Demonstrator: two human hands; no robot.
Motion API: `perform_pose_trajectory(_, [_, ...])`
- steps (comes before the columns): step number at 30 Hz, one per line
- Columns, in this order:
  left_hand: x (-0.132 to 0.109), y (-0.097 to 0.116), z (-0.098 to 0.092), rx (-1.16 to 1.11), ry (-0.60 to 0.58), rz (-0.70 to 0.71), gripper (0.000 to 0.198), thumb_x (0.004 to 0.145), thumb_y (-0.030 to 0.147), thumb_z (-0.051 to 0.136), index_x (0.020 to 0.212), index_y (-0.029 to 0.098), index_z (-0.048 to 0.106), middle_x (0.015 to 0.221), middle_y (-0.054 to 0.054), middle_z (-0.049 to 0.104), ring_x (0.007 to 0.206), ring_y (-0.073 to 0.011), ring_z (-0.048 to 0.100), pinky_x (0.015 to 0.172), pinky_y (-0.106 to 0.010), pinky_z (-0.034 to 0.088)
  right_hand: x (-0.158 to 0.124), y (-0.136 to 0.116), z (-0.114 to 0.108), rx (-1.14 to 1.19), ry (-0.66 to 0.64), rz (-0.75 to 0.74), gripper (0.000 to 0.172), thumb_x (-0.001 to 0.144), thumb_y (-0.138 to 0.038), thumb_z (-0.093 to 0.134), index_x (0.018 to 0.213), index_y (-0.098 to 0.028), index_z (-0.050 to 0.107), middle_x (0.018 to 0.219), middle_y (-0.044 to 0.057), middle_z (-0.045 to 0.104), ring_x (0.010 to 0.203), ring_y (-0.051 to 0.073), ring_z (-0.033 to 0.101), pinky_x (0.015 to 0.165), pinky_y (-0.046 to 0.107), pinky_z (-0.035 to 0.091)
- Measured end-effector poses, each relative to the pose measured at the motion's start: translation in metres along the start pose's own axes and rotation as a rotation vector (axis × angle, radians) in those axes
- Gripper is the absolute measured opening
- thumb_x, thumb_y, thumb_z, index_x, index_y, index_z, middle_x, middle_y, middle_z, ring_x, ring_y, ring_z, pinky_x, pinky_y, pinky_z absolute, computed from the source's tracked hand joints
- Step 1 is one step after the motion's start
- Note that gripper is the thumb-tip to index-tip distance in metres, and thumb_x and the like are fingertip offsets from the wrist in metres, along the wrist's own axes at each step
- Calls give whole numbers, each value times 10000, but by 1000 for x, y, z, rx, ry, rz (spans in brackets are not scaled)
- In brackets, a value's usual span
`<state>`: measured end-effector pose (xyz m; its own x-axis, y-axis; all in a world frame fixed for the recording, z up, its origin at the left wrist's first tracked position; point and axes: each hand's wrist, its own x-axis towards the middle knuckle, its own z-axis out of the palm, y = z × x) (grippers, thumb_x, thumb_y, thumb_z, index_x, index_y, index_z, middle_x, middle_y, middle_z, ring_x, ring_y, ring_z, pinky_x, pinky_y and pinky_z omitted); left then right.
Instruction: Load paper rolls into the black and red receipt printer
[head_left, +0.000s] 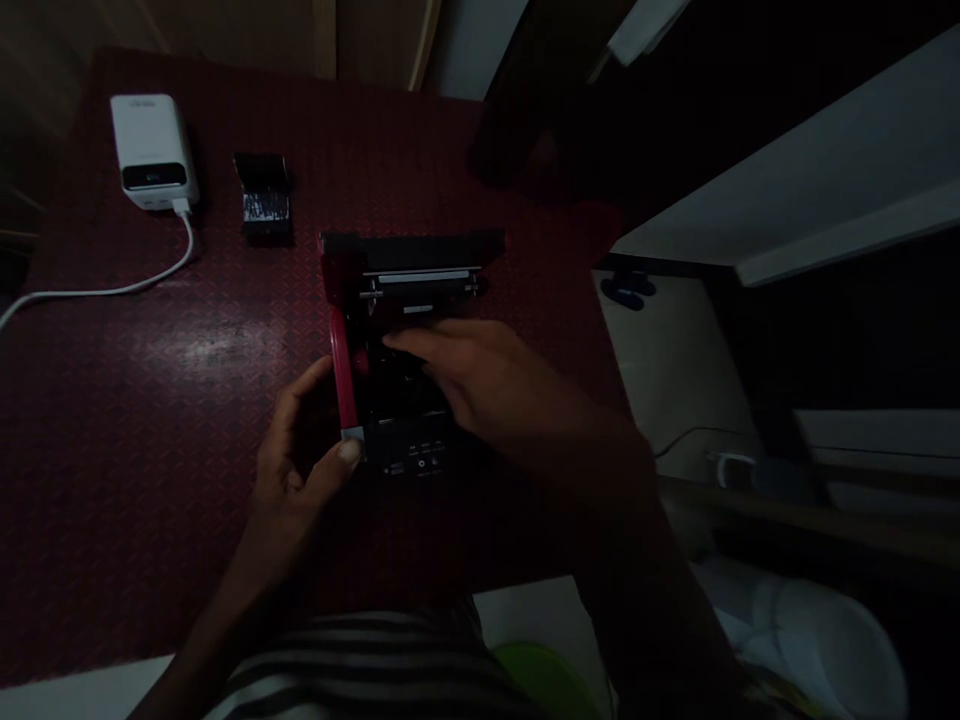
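A red and black device [390,330] with an open lid lies in the middle of a dark red patterned table [150,400]. My left hand [300,450] grips its red left edge, thumb on the near corner and fingers curled round the side. My right hand [480,385] lies over the device's black inside, fingers stretched toward its left part. What the fingertips touch is too dark to make out.
A white power bank [154,150] with a white cable [112,290] sits at the far left. A small black box [262,195] lies beside it. The table's right edge drops to a floor with white objects [817,620]. A white shelf [810,190] stands at right.
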<state>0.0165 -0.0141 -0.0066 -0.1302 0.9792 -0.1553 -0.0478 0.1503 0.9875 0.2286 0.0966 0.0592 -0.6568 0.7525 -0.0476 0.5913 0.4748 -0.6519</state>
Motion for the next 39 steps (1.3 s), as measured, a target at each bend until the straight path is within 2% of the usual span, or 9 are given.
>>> perform_pose_trajectory(6, [-2,3,-1,-9,10,-23,647,1000,515,884,1607,376,709,1665,-30,718,1565,-370,664,1238,-498,613,-26,-9,-8,41,88,-242,356,1109,-28,552,1127,-215,855,1220,58,893,1181,226,812,1044,388,669])
perform_pose_trajectory(11, [3,10,-3,11,48,-46,579,1037,520,842,1584,362,739,1656,-44,721,1558,-377,660,1278,-540,567,-39,-13,5,-81,226,-170,356,1139,-33,579,995,-218,848,1093,51,878,1038,224,793,960,397,676])
perform_pose_trajectory(14, [25,20,-5,39,120,77,549,1059,545,827,1565,348,746,1700,-47,681,1594,-386,619,1277,-559,552,-48,-16,12,-165,294,-105,360,1133,-9,583,1087,-226,867,1111,50,867,1067,222,788,969,395,690])
perform_pose_trajectory(18, [66,47,2,154,99,278,528,1097,623,760,1551,354,732,1645,24,707,1620,-363,587,1343,-557,476,-59,-20,22,-234,400,-75,321,1112,-7,629,1145,-212,874,1138,65,867,1092,231,789,941,381,711])
perform_pose_trajectory(22, [81,68,15,195,107,318,432,1220,562,557,1272,236,837,1401,-17,816,1425,-327,718,1260,-563,542,-68,-25,34,-306,460,-38,319,1121,-34,639,1161,-243,876,1182,66,885,1127,243,802,934,405,720])
perform_pose_trajectory(26, [62,61,18,149,118,319,251,1147,439,737,994,264,831,1456,11,816,1599,-308,617,1374,-521,466,-74,-32,44,-478,557,-43,260,1116,-55,692,1167,-236,872,1297,92,901,1242,268,815,1008,422,716])
perform_pose_trajectory(28, [48,51,16,140,139,247,129,1054,449,860,1113,335,856,1599,42,745,1664,-334,561,1385,-526,478,-76,-33,48,-550,619,-49,248,1104,-61,727,1171,-259,862,1428,94,874,1359,278,792,1087,444,702])
perform_pose_trajectory(32, [26,30,11,37,77,71,603,979,500,930,1541,394,740,1675,-30,708,1614,-390,622,1293,-556,595,-76,-29,53,-530,612,-67,238,1129,-79,684,1184,-252,839,1542,105,819,1490,283,752,1193,492,671])
perform_pose_trajectory(39, [19,23,12,-6,24,-23,579,1033,469,868,1589,386,725,1700,-51,690,1585,-385,656,1306,-554,587,-74,-24,55,-392,568,-83,248,1149,-106,627,1303,-159,814,1399,132,884,1378,285,829,1173,464,693])
